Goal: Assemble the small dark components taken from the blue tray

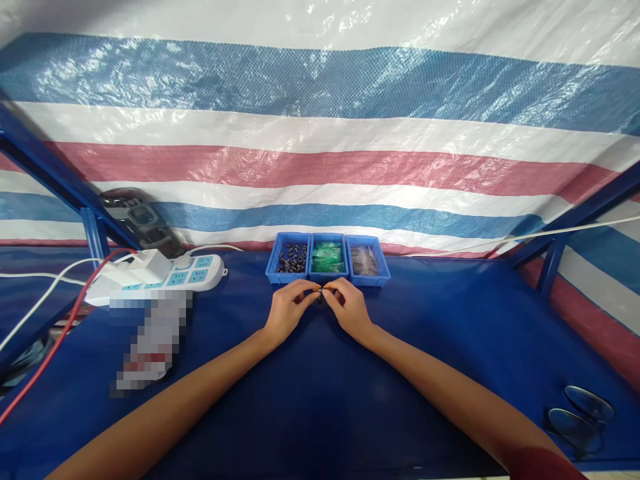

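Over the blue table, my left hand point(287, 308) and my right hand point(351, 309) meet fingertip to fingertip. Both pinch one small dark part point(321, 293), too small and too covered by fingers to name its kind. Just beyond the hands, three blue bins stand side by side. Many small dark metal pieces point(293, 259) lie in the left bin point(273, 275). Green packets point(327, 256) fill the middle bin point(327, 275). In the right bin point(385, 269) are clear plastic bags point(365, 261) with greyish contents that I cannot make out.
A white power strip point(213, 272) with plugs and cables sits at the left, near a blurred-out packet point(155, 340). Behind it stands a dark clear-sided object point(143, 217). Glasses point(580, 417) lie at the right front. Blue frame bars point(555, 263) and a striped tarp point(330, 167) enclose the table point(320, 413).
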{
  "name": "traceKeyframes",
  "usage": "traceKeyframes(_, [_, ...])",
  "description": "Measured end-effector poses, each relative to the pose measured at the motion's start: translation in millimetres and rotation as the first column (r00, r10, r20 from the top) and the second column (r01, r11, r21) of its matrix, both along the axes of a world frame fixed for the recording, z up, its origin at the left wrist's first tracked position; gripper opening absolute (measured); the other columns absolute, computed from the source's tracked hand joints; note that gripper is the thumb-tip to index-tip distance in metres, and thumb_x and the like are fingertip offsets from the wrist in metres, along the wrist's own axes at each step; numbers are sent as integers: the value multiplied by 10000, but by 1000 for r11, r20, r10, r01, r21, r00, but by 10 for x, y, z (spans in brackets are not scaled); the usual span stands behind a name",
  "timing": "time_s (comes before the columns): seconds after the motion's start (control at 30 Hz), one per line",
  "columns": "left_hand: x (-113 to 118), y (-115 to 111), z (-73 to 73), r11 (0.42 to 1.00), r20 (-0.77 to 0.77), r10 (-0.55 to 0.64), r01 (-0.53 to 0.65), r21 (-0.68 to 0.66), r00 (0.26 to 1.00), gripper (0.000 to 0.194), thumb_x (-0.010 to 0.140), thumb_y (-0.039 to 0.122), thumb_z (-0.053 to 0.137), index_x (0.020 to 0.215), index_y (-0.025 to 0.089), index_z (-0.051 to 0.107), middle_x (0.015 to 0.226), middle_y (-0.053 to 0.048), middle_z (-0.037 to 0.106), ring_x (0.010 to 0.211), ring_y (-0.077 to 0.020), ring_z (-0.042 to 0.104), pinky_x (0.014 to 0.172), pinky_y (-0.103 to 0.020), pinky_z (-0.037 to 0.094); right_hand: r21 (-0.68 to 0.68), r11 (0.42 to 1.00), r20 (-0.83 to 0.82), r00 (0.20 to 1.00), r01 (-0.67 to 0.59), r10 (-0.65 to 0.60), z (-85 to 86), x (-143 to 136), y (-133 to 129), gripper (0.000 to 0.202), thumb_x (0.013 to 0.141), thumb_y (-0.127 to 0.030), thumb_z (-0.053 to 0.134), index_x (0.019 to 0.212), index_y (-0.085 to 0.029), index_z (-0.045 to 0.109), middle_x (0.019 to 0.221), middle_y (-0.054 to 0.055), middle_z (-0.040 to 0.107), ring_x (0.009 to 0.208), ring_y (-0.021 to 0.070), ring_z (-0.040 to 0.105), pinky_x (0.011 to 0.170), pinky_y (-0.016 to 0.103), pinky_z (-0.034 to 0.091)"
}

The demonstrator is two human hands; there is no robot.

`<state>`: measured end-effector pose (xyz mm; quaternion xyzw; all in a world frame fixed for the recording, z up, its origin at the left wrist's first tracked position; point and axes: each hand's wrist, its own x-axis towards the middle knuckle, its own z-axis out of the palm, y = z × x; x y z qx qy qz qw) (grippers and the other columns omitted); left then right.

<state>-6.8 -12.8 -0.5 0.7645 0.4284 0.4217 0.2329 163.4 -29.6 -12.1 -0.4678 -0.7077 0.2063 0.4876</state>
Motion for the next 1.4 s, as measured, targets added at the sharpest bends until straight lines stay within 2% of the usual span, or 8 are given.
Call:
traceKeyframes(0.13, [5,-5,18,999,-1,-9,9,-40,1000,227,879,395,549,924,205,665,837,-22,654,587,-109,515,584,-237,448,12,1000,32,999,5,-6,13,-1,0,218,946,-264,461,846,-180,635,757,22,593,609,133,528,618,262,436])
traceKeyframes(0.3, [5,-3,14,996,25,-6,8,-93,1000,244,881,409,538,884,189,643,848,-20,637,582,-100,510,559,-226,428,15,1000,-26,1000,-11,11,18,-1,-19,189,923,-299,498,1010,-178,617,794,22,590,572,121,510,591,252,440])
traceKeyframes(0.63, [8,19,26,997,36,-16,18,-76,999,302,877,426,540,783,165,660,714,-16,601,606,-117,502,580,-234,411,25,999,17,999,-38,37,-6,3,-14,159,906,-320,539,917,-186,623,780,17,566,555,111,484,556,244,420])
traceKeyframes(0.9, [0,17,-2,996,50,-12,17,-87,999,269,868,420,559,964,194,670,921,-50,669,621,-119,536,622,-256,470,50,999,-7,1000,-19,19,15,5,-18,184,934,-288,486,939,-175,630,802,31,590,580,120,514,590,256,442])
traceKeyframes(1.07, [6,-12,31,1000,48,-14,15,-20,999,230,863,394,571,927,205,684,933,-49,663,566,-101,504,576,-244,467,40,998,20,999,-43,42,11,5,-15,212,950,-282,456,923,-180,640,806,37,602,606,134,531,605,263,440])
traceKeyframes(1.17, [10,-42,60,998,94,-9,14,-62,996,214,868,372,565,951,202,666,1012,-51,663,522,-79,514,545,-234,467,27,999,36,998,-45,44,5,9,-8,240,958,-274,438,866,-182,640,790,36,599,614,138,533,611,263,431])
traceKeyframes(1.33, [5,-73,92,987,119,6,13,-163,993,216,888,342,543,1004,187,639,673,10,644,439,-82,512,517,-222,457,19,999,38,999,-31,30,16,3,-5,239,956,-265,436,872,-182,644,785,36,601,595,135,530,599,263,430])
traceKeyframes(1.4, [-5,-66,87,991,108,8,7,-130,994,222,896,344,529,1005,190,645,723,-4,654,462,-85,520,510,-219,452,30,999,37,999,-26,25,25,-3,-8,238,955,-261,434,880,-185,646,795,37,607,588,134,531,604,264,438])
